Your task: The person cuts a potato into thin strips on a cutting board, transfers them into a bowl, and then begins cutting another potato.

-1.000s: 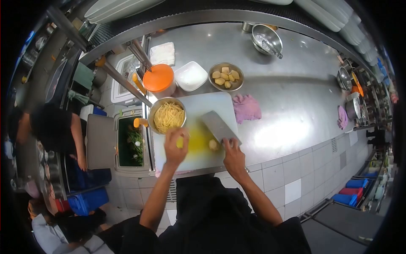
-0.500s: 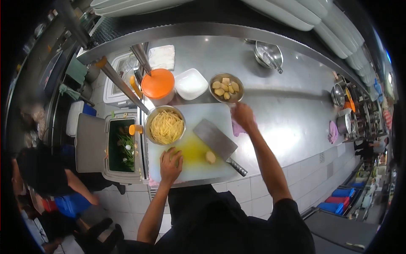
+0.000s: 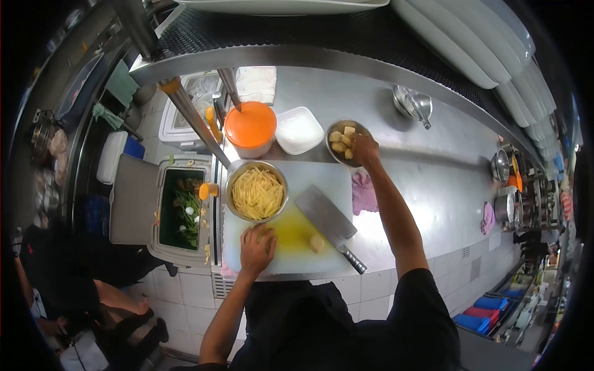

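Observation:
My left hand [image 3: 257,248] rests on the white cutting board [image 3: 238,238] with its fingers slightly apart, just below a steel bowl of pale yellow shreds [image 3: 258,192]. My right hand [image 3: 364,150] reaches into a smaller metal bowl [image 3: 335,125] of peeled chunks that look like ginger [image 3: 340,143]; its fingertips are hidden. Between my hands a cleaver [image 3: 326,211] lies flat on the board, its handle past the front edge. Beside the blade sits one peeled chunk [image 3: 317,243], on a yellow wet stain.
Behind the board stand an orange-lidded tub [image 3: 250,125] and a white square dish [image 3: 299,130]. A pink cloth [image 3: 364,191] lies right of the board. An open bin with greens [image 3: 185,210] is at left, near another person [image 3: 62,266]. A metal shelf [image 3: 297,62] crosses overhead.
My right hand has moved from the bowl's near side into the bowl of chunks. My left hand stays on the board. The view has shifted somewhat, and the cleaver lies as before.

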`<state>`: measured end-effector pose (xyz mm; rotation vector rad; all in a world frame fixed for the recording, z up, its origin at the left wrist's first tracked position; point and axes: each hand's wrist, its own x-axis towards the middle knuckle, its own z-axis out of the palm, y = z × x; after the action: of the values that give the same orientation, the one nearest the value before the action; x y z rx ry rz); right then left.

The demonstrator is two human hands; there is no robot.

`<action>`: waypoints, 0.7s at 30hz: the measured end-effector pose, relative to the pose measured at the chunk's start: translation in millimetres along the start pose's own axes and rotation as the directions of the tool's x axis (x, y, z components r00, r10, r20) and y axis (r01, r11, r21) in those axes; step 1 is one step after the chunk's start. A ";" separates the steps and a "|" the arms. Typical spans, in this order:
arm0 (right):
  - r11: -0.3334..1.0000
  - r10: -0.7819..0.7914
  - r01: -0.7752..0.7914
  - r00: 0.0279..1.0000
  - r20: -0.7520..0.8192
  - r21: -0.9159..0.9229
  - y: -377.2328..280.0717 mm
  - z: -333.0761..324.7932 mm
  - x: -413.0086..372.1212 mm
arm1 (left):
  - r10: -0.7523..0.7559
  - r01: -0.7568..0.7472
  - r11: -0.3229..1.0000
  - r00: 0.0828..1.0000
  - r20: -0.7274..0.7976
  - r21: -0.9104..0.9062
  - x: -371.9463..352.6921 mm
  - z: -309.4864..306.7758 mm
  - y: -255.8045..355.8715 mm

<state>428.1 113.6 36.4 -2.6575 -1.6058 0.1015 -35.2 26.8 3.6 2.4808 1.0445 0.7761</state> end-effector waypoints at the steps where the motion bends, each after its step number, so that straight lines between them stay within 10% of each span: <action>1: 1.000 -0.013 0.013 1.000 -0.007 0.009 -0.1 -1.0 -0.2 | 0.001 -0.001 1.000 1.000 0.006 0.008 -0.1 -0.3 0.1; 8: 0.981 0.172 -0.156 0.974 -0.146 0.114 -1.1 -5.5 -13.4 | -0.019 0.020 1.000 0.999 0.031 -0.003 -2.3 -0.2 -1.7; 12: 0.828 0.318 -0.068 0.875 -0.365 0.557 -39.9 -49.7 -60.5 | -0.047 0.047 0.999 0.999 -0.008 -0.005 -2.9 -0.6 0.0; 15: 0.593 0.132 0.361 0.838 -0.530 0.719 -145.4 -91.6 -120.4 | -0.064 0.064 0.998 0.997 -0.032 0.012 -5.2 1.0 0.1; 17: 0.186 -0.118 0.537 0.844 -0.523 0.823 -232.6 -90.6 -164.4 | -0.007 0.007 1.000 1.000 0.006 0.005 -1.3 -4.4 -1.2; 18: 0.369 -0.441 0.177 0.897 0.005 0.912 -265.9 -126.4 -191.3 | -0.032 0.027 0.997 0.997 0.070 0.073 -8.4 -1.4 -5.1; 19: 0.233 -0.600 0.166 0.800 0.007 0.958 -312.4 -120.1 -199.4 | -0.020 0.015 0.997 0.997 0.071 0.078 -9.7 -2.7 -5.1; 20: 0.206 -0.631 0.753 0.591 -0.503 0.625 -355.0 -81.5 -207.0 | -0.014 0.012 0.999 0.999 0.046 0.042 -6.9 -1.8 -4.0; 21: 0.214 -0.805 0.709 0.518 -0.290 0.672 -389.6 -99.4 -222.7 | 0.008 -0.008 1.000 1.000 0.029 -0.002 -2.3 -0.7 -3.8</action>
<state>-11.7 98.0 168.8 -1.0531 -2.1032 0.7111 -39.0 27.7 1.4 2.4889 1.0238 0.7409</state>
